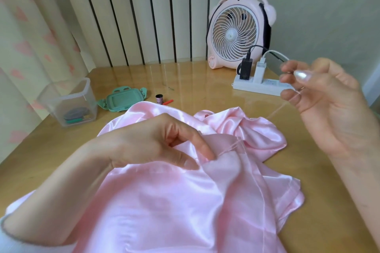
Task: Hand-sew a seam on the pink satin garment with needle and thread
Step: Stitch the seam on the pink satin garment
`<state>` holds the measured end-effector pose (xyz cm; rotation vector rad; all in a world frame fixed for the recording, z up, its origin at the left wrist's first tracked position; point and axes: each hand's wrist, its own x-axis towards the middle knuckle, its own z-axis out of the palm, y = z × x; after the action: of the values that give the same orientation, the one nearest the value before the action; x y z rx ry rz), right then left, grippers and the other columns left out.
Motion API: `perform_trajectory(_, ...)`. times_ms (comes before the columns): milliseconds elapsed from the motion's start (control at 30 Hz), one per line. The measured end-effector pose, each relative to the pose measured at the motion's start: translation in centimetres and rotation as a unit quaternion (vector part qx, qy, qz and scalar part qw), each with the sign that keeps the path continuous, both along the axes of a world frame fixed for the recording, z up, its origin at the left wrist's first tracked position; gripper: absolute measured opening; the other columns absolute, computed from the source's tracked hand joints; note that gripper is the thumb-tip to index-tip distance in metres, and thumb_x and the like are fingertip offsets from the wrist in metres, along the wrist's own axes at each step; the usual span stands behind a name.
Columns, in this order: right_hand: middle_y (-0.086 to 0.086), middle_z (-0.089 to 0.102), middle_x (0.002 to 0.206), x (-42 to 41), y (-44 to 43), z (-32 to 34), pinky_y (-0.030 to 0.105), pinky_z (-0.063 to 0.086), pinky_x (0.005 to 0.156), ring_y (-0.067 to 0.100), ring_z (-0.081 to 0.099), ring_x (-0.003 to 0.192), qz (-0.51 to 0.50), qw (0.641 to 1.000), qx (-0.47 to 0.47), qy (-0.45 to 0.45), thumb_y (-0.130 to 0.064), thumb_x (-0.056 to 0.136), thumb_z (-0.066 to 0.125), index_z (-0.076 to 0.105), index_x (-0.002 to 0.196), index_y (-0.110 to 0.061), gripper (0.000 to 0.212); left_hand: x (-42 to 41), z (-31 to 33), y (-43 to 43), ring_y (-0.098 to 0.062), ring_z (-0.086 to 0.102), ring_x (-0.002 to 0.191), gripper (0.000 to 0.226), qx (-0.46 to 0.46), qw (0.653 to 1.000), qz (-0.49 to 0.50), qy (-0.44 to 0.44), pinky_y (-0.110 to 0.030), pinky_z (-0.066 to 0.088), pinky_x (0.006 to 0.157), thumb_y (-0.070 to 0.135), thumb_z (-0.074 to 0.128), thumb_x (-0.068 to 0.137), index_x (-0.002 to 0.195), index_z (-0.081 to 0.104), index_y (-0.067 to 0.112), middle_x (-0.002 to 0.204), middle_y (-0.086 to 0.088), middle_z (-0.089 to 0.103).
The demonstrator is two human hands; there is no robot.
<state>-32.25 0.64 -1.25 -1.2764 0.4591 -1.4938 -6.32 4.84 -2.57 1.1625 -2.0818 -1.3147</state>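
The pink satin garment (164,197) lies crumpled over the wooden table (320,220) in front of me. My left hand (156,144) pinches a fold of the satin between thumb and forefinger near its middle. My right hand (329,104) is raised at the right, well above the cloth, with fingers curled and thumb pressed toward the forefinger. A thin pale thread (275,112) runs taut from that hand down to the fold by my left fingertips. The needle is too small to make out.
A clear plastic box (67,102) with sewing items stands at the left, its green lid (123,98) beside it. A small thread spool (159,98) and a red tool (168,101) lie behind the garment. A pink fan (238,31) and power strip (259,86) sit at the back right.
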Motion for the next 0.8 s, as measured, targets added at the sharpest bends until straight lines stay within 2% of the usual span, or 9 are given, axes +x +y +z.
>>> perform_trajectory(100, 0.000, 0.070, 0.082, 0.6, 0.6, -0.1, 0.018, 0.048, 0.053, 0.010, 0.063, 0.066, 0.007, 0.999, 0.002, 0.041, -0.002, 0.078, 0.062, 0.058, 0.052, -0.021, 0.033, -0.1, 0.0, 0.0, -0.044, 0.059, 0.108, 0.042, -0.008, 1.000, 0.000, -0.015, -0.064, 0.042, 0.096, 0.038, 0.075, 0.077, 0.099, 0.069, 0.003, 0.108, -0.025, 0.066)
perform_trajectory(200, 0.011, 0.073, 0.081, 1.7, 1.5, -0.6, 0.019, 0.042, 0.038, 0.013, 0.053, 0.042, 0.021, 0.990, 0.040, 0.134, -0.015, 0.072, 0.060, 0.057, 0.067, -0.008, 0.009, -0.5, 0.1, 0.1, -0.046, 0.059, 0.106, 0.052, -0.010, 1.000, 0.007, 0.006, -0.065, 0.041, 0.095, 0.044, 0.076, 0.073, 0.097, 0.067, -0.002, 0.106, -0.028, 0.065)
perform_trajectory(300, 0.015, 0.073, 0.086, 3.2, 2.0, -1.8, 0.015, 0.033, 0.030, 0.014, 0.044, 0.031, 0.073, 0.967, 0.093, 0.225, -0.017, 0.080, 0.056, 0.048, 0.079, -0.001, 0.018, -1.0, 0.4, 0.5, -0.047, 0.058, 0.105, 0.054, -0.014, 1.000, -0.010, 0.025, -0.064, 0.042, 0.095, 0.047, 0.076, 0.070, 0.094, 0.067, -0.001, 0.106, -0.029, 0.064)
perform_trajectory(400, 0.013, 0.068, 0.068, 4.1, 2.0, -3.0, 0.018, 0.037, 0.029, 0.020, 0.051, 0.032, 0.136, 0.942, 0.138, 0.274, -0.017, 0.084, 0.056, 0.047, 0.083, -0.001, 0.018, -1.2, 0.3, 0.6, -0.048, 0.059, 0.101, 0.067, -0.024, 1.000, 0.002, 0.010, -0.067, 0.041, 0.091, 0.058, 0.076, 0.064, 0.093, 0.065, -0.002, 0.102, -0.030, 0.064)
perform_trajectory(467, 0.024, 0.058, 0.065, 4.1, 1.9, -3.1, 0.022, 0.043, 0.033, 0.024, 0.056, 0.038, 0.155, 0.938, 0.147, 0.272, -0.017, 0.081, 0.063, 0.052, 0.083, 0.000, 0.021, -1.0, 0.2, 0.6, -0.048, 0.060, 0.100, 0.070, -0.034, 0.999, 0.008, -0.004, -0.069, 0.041, 0.089, 0.060, 0.076, 0.063, 0.093, 0.065, -0.002, 0.101, -0.028, 0.065)
perform_trajectory(533, 0.029, 0.059, 0.068, 3.8, 1.7, -2.9, 0.023, 0.045, 0.037, 0.023, 0.058, 0.042, 0.132, 0.952, 0.133, 0.242, -0.011, 0.076, 0.066, 0.053, 0.083, 0.007, 0.023, -0.8, 0.2, 0.6, -0.047, 0.060, 0.101, 0.064, -0.031, 0.999, 0.007, -0.004, -0.068, 0.041, 0.090, 0.055, 0.078, 0.066, 0.095, 0.066, 0.000, 0.102, -0.026, 0.066)
perform_trajectory(600, 0.025, 0.066, 0.077, 3.4, 1.5, -2.4, 0.022, 0.047, 0.043, 0.020, 0.059, 0.050, 0.083, 0.974, 0.088, 0.193, -0.006, 0.069, 0.067, 0.056, 0.074, 0.004, 0.016, -0.4, 0.2, 0.5, -0.042, 0.061, 0.105, 0.054, -0.031, 0.999, 0.012, 0.000, -0.065, 0.042, 0.093, 0.050, 0.080, 0.068, 0.097, 0.068, 0.006, 0.106, -0.021, 0.067)
perform_trajectory(667, 0.016, 0.068, 0.088, 3.0, 1.3, -2.0, 0.022, 0.049, 0.051, 0.019, 0.063, 0.061, 0.063, 0.987, 0.033, 0.141, 0.002, 0.065, 0.072, 0.058, 0.062, -0.009, 0.018, -0.1, 0.1, 0.3, -0.035, 0.062, 0.108, 0.042, -0.040, 0.999, 0.013, 0.006, -0.061, 0.043, 0.096, 0.045, 0.080, 0.071, 0.099, 0.070, 0.015, 0.108, -0.014, 0.069)
perform_trajectory(800, 0.007, 0.069, 0.079, 3.0, 2.1, -1.5, 0.022, 0.052, 0.057, 0.017, 0.064, 0.067, 0.148, 0.983, -0.035, 0.098, -0.004, 0.059, 0.073, 0.055, 0.059, -0.018, 0.024, 0.1, 0.0, 0.1, -0.031, 0.062, 0.111, 0.031, -0.022, 0.999, 0.002, 0.026, -0.058, 0.043, 0.098, 0.037, 0.080, 0.074, 0.098, 0.072, 0.021, 0.110, -0.010, 0.069)
